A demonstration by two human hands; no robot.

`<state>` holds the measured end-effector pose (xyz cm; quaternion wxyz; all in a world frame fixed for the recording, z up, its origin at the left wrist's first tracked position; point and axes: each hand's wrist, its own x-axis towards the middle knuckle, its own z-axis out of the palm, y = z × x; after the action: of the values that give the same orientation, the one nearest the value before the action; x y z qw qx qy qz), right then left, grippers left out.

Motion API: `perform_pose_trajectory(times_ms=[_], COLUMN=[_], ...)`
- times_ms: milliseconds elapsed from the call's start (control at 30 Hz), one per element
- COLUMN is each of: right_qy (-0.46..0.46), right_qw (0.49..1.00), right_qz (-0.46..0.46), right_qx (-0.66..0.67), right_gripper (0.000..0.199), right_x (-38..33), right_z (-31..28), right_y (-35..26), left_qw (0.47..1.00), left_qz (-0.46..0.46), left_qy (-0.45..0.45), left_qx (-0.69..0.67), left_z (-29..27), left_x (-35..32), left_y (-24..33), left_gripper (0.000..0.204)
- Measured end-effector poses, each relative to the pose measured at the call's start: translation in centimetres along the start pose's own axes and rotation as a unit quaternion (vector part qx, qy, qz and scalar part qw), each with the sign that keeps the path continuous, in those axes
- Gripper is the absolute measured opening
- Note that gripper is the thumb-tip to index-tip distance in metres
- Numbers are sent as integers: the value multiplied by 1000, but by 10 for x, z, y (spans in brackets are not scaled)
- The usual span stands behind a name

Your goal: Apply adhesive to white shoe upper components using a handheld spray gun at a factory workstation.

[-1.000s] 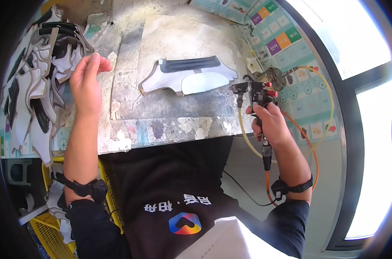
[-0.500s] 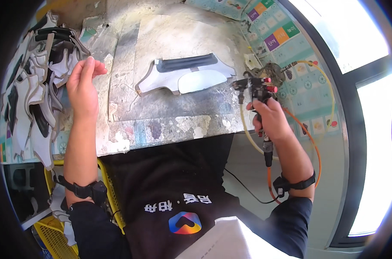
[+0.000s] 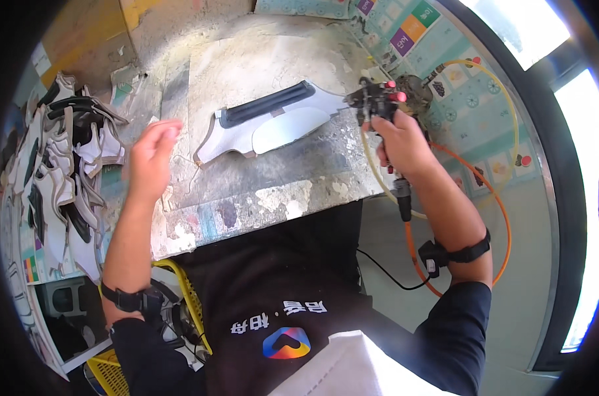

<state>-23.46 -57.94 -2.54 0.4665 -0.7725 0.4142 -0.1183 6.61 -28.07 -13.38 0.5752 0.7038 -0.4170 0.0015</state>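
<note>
On the worktable lies a pale grey shoe upper, flat, with a black padded strip along its far edge and a smooth whitish rounded panel on its near side. My right hand is wrapped round the grip of a black spray gun with red knobs. The gun's front is close to the upper's right tip. A clear yellowish hose and an orange hose run from the gun. My left hand hovers left of the upper, apart from it, fingers loosely bent and nothing visible in them.
A heap of similar shoe uppers hangs over the table's left side. Below it stands a yellow basket. A dark round pot sits by the patterned wall at the right, near a window frame.
My left hand has come rightward toward the upper, its fingers bending closer together. The right hand still holds the spray gun beside the upper's right tip. The whole view has shifted.
</note>
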Motion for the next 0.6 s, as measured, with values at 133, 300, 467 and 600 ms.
perform_pose_trajectory(times_ms=[133,300,467,600], right_qy=[18,-8,-7,-6], right_qw=[999,995,994,991], right_qz=[-12,-19,7,-27], right_qx=[35,95,110,132], right_gripper=[21,21,22,22], right_x=[-9,-45,-70,-73], right_z=[-16,-18,-36,-46], right_y=[23,47,62,61], left_qw=[974,833,829,858], left_qz=[76,4,21,43], left_qy=[-154,-376,-385,-425], left_qx=[151,405,405,286], left_z=[50,125,143,121], left_x=[51,109,129,147], left_y=[23,34,38,83], left_gripper=[30,29,27,24])
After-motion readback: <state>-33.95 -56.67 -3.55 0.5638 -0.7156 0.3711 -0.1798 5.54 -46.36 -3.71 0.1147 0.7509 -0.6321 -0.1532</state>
